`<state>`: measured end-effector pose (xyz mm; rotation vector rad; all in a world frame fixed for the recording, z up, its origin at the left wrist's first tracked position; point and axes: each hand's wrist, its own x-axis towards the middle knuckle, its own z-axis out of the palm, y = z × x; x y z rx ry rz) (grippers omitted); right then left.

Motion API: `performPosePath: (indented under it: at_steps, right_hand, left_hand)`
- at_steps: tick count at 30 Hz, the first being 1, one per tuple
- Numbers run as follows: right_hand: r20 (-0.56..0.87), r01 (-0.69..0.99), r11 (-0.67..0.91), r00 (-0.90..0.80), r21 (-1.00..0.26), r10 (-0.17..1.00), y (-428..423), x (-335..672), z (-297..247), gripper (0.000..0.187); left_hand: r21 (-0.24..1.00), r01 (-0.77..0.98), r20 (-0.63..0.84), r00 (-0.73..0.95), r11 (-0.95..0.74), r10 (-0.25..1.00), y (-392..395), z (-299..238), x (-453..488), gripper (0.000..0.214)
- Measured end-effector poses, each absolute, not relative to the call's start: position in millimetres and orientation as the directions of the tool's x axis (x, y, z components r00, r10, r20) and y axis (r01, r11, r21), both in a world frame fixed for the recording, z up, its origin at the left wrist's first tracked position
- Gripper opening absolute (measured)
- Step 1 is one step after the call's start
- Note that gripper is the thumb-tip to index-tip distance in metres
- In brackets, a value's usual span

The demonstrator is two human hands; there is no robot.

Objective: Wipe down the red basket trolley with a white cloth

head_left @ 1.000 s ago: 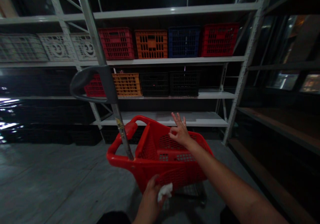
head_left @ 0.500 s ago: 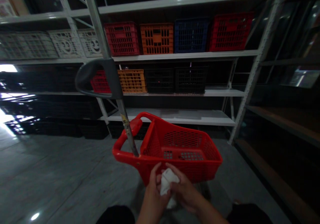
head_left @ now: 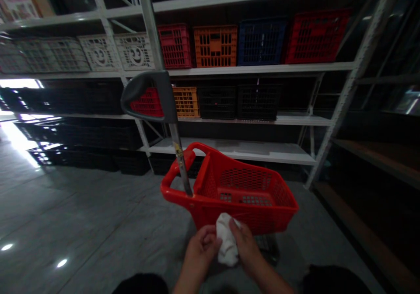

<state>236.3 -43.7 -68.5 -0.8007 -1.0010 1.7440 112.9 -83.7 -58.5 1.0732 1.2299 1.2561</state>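
Both of my hands meet low in the view around a crumpled white cloth [head_left: 226, 243]. My left hand [head_left: 200, 250] is curled against the cloth's left side, and my right hand [head_left: 246, 250] grips its right side with the fingers over the top. Just beyond them stands a red plastic shopping basket [head_left: 278, 206] on wheels, with nothing visible inside. Its metal pole rises to a grey pull handle [head_left: 147, 95] at upper left of the basket.
White metal shelving [head_left: 262, 68] spans the back, carrying red, orange, blue, black and white crates. Dark shelving [head_left: 377, 154] runs along the right. Black crates sit stacked on the floor at left. Grey glossy floor [head_left: 82, 224] stretches to the left.
My right hand came back from over the basket and joined my left hand on the white cloth. The view has shifted left, so the basket now sits further right.
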Motion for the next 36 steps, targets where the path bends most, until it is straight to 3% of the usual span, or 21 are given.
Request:
performPosePath:
  at_steps: [4, 6, 8, 11, 15, 17, 20, 24, 30, 33, 36]
  right_hand:
    - [-0.122, -0.516, -0.231, -0.237, -0.825, 0.964, -42, 234, -70, 0.049]
    - [-0.152, -0.555, -0.286, -0.276, -0.781, 0.949, -42, 234, -72, 0.052]
    - [-0.112, -0.565, -0.32, -0.371, -0.761, 0.922, -41, 236, -74, 0.058]
    - [0.013, -0.493, -0.253, -0.474, -0.832, 0.88, -36, 239, -74, 0.074]
    - [-0.039, -0.365, -0.271, -0.532, -0.891, 0.846, -25, 244, -73, 0.032]
    - [-0.082, -0.391, -0.35, -0.56, -0.852, 0.824, -22, 246, -72, 0.024]
    - [-0.111, -0.43, -0.446, -0.61, -0.785, 0.784, -24, 247, -70, 0.026]
    - [-0.053, -0.429, -0.445, -0.671, -0.786, 0.74, -26, 245, -64, 0.038]
    - [-0.082, -0.456, -0.447, -0.623, -0.77, 0.778, -19, 247, -56, 0.027]
    - [-0.09, -0.443, -0.443, -0.62, -0.779, 0.779, -21, 246, -50, 0.03]
    - [-0.103, -0.424, -0.467, -0.645, -0.776, 0.757, -26, 242, -45, 0.032]
  left_hand:
    - [0.987, -0.148, -0.078, -0.115, 0.06, 0.99, -87, -58, 108, 0.031]
    - [0.991, -0.121, -0.071, -0.166, 0.051, 0.984, -89, -53, 104, 0.03]
    - [0.999, -0.015, -0.044, -0.166, 0.042, 0.985, -90, -46, 99, 0.028]
    - [0.978, 0.208, 0.05, -0.103, -0.028, 0.993, -91, -35, 91, 0.022]
    - [0.965, 0.26, 0.042, -0.08, -0.02, 0.996, -88, -30, 80, 0.024]
    - [0.982, 0.189, 0.013, -0.088, 0.004, 0.996, -86, -32, 76, 0.027]
    - [0.994, 0.105, 0.043, -0.123, -0.03, 0.991, -83, -35, 74, 0.031]
    - [0.979, 0.173, 0.126, -0.105, -0.106, 0.986, -78, -32, 76, 0.022]
    - [0.959, 0.22, 0.173, 0.041, -0.178, 0.984, -81, -21, 74, 0.029]
    - [0.898, 0.345, 0.268, 0.063, -0.273, 0.961, -85, -17, 77, 0.04]
    - [0.808, 0.498, 0.31, 0.093, -0.314, 0.946, -86, -18, 80, 0.037]
